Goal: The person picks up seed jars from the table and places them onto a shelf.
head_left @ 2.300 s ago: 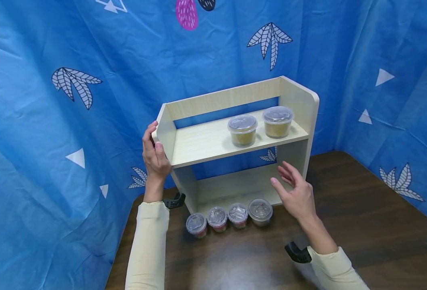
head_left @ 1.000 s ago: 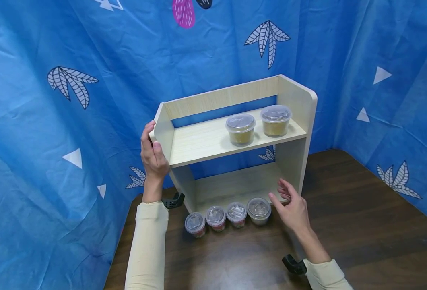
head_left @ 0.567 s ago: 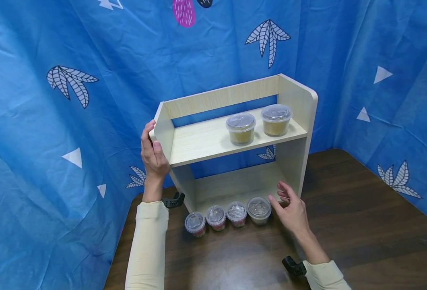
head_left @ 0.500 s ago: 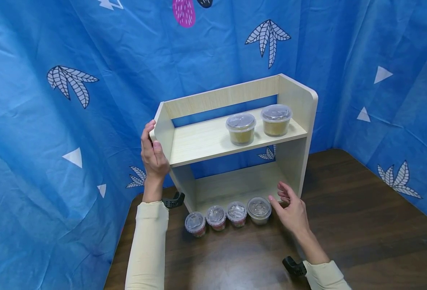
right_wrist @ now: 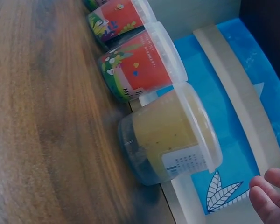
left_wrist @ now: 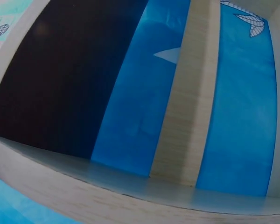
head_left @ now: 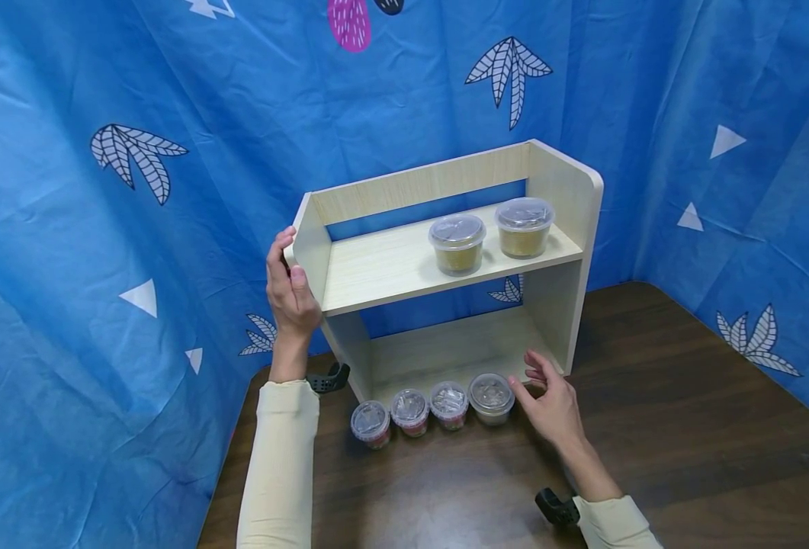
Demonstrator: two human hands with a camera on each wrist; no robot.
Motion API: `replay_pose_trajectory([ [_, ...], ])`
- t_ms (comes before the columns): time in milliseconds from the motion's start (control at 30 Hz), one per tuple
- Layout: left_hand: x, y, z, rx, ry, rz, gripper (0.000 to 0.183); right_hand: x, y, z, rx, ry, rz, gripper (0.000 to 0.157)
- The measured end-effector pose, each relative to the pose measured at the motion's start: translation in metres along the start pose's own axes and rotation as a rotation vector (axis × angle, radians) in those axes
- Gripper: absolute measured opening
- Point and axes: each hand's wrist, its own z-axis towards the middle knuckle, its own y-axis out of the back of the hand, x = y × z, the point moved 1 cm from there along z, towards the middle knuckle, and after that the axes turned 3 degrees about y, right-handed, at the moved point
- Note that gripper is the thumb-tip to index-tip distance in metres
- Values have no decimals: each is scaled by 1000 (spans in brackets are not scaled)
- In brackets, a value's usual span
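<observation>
My left hand (head_left: 293, 293) rests against the left side panel of a pale wooden two-tier shelf (head_left: 377, 267), thumb at its front edge. My right hand (head_left: 553, 400) hovers with fingers apart and lightly bent, thumb tip right at the lid of a clear lidded tub (head_left: 491, 400). That tub stands at the right end of a row before the shelf; the right wrist view shows its yellowish filling and white label (right_wrist: 184, 160). Three smaller lidded tubs (head_left: 448, 406) continue the row leftward, with red printed wrappers (right_wrist: 142, 65).
On the upper tier stand two larger lidded tubs with yellow contents, one tub (head_left: 457, 248) left of the other tub (head_left: 524, 229). The dark wooden table (head_left: 685, 427) extends to the right. A blue patterned curtain (head_left: 205, 152) hangs behind and at both sides.
My right hand has come down and left from in front of the shelf's right side to beside the tub at the row's end. My left hand stays on the side panel.
</observation>
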Motion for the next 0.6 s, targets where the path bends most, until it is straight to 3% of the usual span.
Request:
replay_pose_trajectory([
  [200, 17, -1, -4, -3, 28, 32, 45, -4, -2, -1, 15, -7, -11, 59],
  [400, 39, -2, -9, 8, 16, 4, 46, -6, -4, -1, 30, -16, -14, 60],
  [600, 44, -1, -11, 23, 17, 20, 50, -8, -5, -2, 35, -11, -23, 60],
])
